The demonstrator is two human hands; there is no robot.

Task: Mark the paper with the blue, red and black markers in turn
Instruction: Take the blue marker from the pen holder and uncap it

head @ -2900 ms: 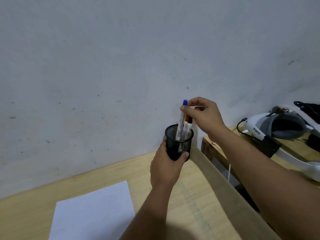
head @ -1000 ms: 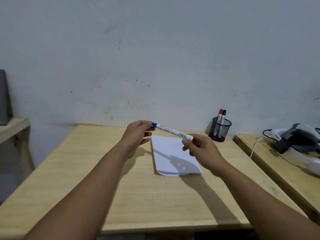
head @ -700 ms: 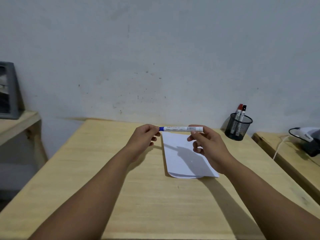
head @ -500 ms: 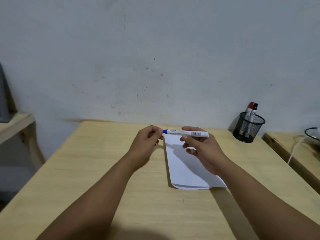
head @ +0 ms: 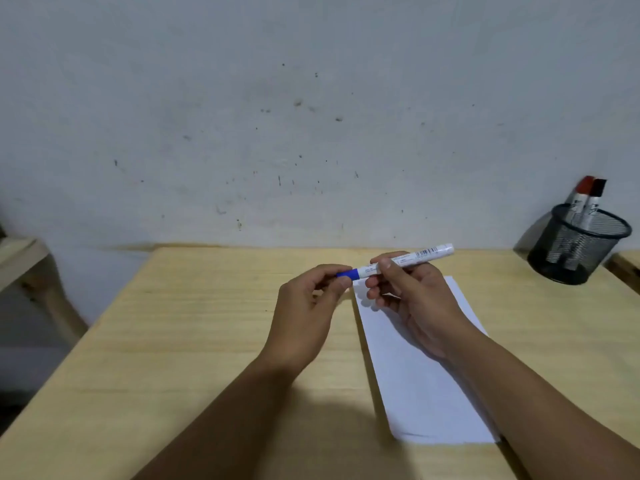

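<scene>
Between both hands' grips, blue marker [head: 398,263]

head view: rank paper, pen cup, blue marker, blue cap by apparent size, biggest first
1. paper, partly hidden by the right hand
2. pen cup, though it stands farther from the camera, so it looks smaller than it is
3. blue marker
4. blue cap, mostly covered by the left hand

Two bare forearms, no sleeves, hands [head: 363,306] without rings
</scene>
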